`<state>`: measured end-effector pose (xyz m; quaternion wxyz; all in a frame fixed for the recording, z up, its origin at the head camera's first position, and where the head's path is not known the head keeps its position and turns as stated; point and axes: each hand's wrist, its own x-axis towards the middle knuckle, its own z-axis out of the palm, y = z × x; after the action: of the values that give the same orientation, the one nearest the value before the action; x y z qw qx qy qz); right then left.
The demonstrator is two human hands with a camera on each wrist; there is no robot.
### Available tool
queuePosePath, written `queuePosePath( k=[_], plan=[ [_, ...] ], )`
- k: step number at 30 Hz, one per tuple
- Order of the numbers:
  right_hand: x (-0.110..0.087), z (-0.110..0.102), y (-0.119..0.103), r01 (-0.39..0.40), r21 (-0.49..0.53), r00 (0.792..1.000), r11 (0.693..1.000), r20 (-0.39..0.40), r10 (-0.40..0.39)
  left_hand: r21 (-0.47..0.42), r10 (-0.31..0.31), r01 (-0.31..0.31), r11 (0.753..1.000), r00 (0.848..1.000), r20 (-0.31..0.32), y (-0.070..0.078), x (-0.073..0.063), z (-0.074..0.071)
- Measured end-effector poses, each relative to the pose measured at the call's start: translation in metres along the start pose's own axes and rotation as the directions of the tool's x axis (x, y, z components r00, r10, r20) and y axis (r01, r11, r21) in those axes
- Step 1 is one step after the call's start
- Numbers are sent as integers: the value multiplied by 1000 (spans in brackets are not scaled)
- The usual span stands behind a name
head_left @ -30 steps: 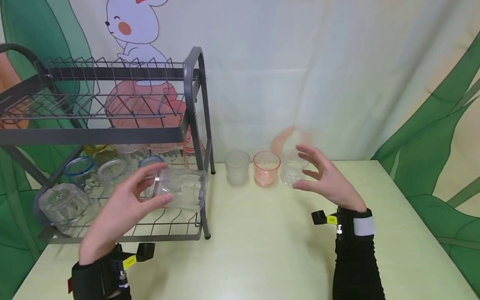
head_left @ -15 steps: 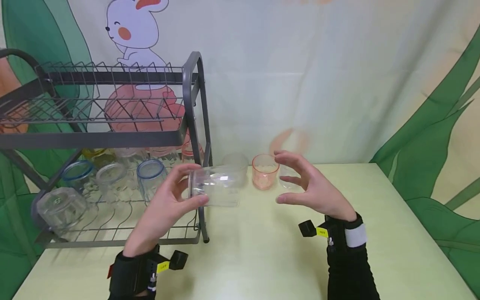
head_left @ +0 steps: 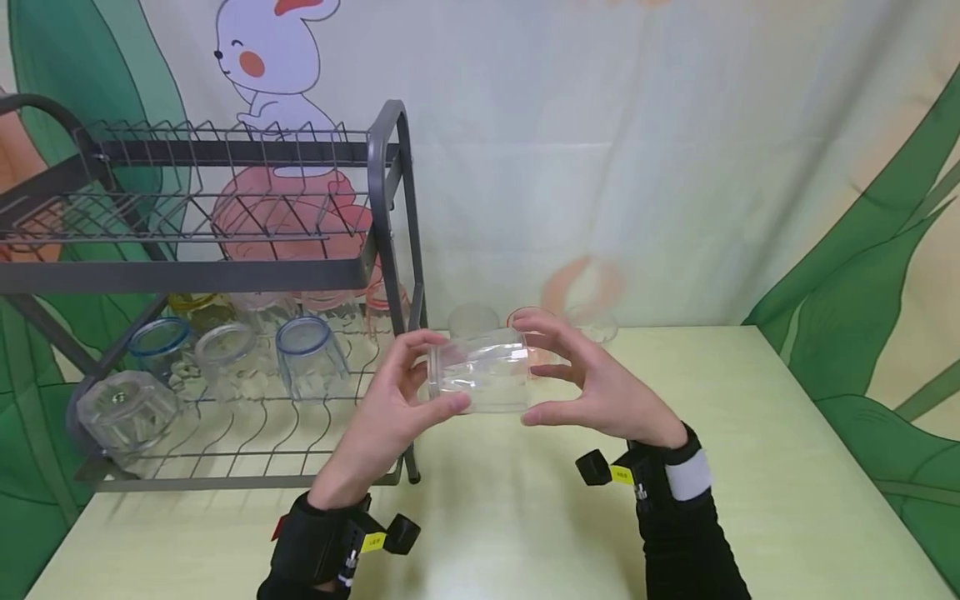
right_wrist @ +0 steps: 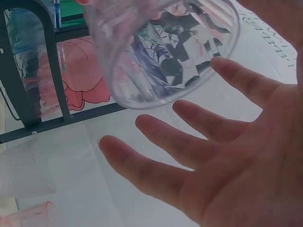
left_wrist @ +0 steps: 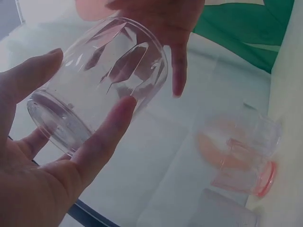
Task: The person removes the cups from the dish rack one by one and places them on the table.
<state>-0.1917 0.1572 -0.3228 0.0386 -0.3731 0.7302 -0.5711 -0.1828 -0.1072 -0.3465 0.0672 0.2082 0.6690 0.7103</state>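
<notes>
A clear faceted glass lies sideways in the air over the table, its mouth to the right. My left hand grips it near the base, thumb on the near side. In the left wrist view the thick base of this tumbler sits close to the palm. At the mouth end is my right hand, fingers spread and slightly bent. Its fingertips come right up to the rim in the right wrist view; whether they touch I cannot tell.
A dark two-tier dish rack stands at left, with several upturned glasses on its lower tier, including a blue-rimmed one. Behind my hands, along the curtain, stand a frosted glass, a partly hidden pink-rimmed glass and a clear glass.
My left hand has carried the clear glass rightward from in front of the rack to mid-table. My right hand has moved left to the glass's mouth.
</notes>
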Motion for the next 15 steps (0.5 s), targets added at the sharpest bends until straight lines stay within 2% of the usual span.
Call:
queuePosePath(
  k=[9, 15],
  plan=[
    [-1, 8, -4, 12, 57, 1000, 998, 8, -12, -21, 18, -18, 1000, 1000, 20, 3, -6, 11],
    [-3, 6, -15, 6, 62, 1000, 998, 5, -6, -47, 19, -16, 999, 998, 64, 6, -5, 12]
  ],
)
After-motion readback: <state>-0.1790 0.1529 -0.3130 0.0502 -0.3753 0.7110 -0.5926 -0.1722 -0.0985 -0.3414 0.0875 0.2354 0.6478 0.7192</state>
